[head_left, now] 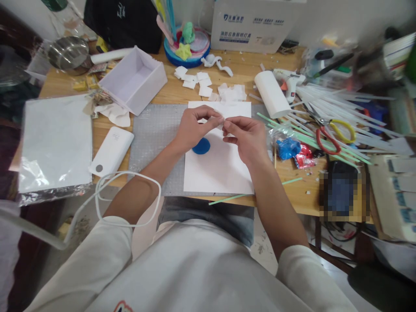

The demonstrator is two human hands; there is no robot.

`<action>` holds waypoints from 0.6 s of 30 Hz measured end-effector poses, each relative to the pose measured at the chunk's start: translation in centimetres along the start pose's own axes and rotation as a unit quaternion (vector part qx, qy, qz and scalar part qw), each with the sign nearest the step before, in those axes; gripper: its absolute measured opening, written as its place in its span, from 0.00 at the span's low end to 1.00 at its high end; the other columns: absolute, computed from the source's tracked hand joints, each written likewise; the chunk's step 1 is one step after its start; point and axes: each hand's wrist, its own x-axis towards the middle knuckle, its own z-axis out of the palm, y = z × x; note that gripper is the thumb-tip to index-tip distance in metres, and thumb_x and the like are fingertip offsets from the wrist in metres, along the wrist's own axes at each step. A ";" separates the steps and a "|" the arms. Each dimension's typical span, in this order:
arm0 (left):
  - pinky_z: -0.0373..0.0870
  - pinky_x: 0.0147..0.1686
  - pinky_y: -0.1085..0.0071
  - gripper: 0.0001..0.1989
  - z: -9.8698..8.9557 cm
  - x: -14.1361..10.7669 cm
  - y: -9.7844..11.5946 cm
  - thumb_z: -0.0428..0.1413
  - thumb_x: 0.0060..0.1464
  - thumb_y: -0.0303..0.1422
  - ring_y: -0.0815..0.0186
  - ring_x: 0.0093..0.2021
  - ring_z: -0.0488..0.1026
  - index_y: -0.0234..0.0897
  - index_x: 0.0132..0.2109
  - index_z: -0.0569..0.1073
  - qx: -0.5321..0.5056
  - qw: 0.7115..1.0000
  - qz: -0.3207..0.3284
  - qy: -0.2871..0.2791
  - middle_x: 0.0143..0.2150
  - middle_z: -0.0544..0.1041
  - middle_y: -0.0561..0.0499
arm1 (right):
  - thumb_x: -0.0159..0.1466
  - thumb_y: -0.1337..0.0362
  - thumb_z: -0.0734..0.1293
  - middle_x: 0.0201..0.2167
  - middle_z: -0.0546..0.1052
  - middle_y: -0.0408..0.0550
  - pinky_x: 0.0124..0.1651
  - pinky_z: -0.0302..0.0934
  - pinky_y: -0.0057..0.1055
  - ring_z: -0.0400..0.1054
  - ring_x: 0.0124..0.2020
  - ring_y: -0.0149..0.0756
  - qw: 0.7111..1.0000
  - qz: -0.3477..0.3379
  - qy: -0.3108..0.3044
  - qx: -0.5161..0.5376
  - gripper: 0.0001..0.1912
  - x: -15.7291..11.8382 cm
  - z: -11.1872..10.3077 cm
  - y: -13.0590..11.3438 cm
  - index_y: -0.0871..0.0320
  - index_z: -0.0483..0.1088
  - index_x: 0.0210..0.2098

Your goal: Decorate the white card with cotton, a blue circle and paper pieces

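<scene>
Over a white sheet of paper, my left hand and my right hand meet at their fingertips. Each is pinched closed, thumb against finger, and whatever lies between the fingertips is too small to name. A flat blue disc rests on the paper just below my left hand. The paper lies on a grey cutting mat. Behind my hands are small white torn pieces.
To the left stand a white open box and a white power bank with a looping cable. On the right lie a white roll, a glue gun, scissors, clear and green sticks, and blue clay.
</scene>
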 end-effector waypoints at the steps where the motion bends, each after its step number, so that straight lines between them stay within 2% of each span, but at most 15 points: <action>1: 0.71 0.38 0.68 0.08 0.0 0.0 0.0 0.67 0.55 0.38 0.67 0.37 0.76 0.39 0.34 0.82 0.001 1.000 0.000 -0.001 0.35 0.82 0.51 | 0.53 0.56 0.78 0.27 0.77 0.40 0.30 0.70 0.26 0.69 0.28 0.27 1.000 0.000 0.000 0.000 0.10 0.0 0.0 0.0 0.53 0.79 0.30; 18: 0.72 0.38 0.68 0.08 0.0 0.0 -0.1 0.67 0.56 0.37 0.67 0.37 0.77 0.39 0.33 0.81 0.012 1.000 0.003 0.000 0.35 0.82 0.50 | 0.54 0.57 0.77 0.27 0.77 0.40 0.31 0.70 0.26 0.69 0.28 0.27 1.000 -0.002 -0.003 -0.002 0.08 0.1 0.0 0.1 0.52 0.79 0.30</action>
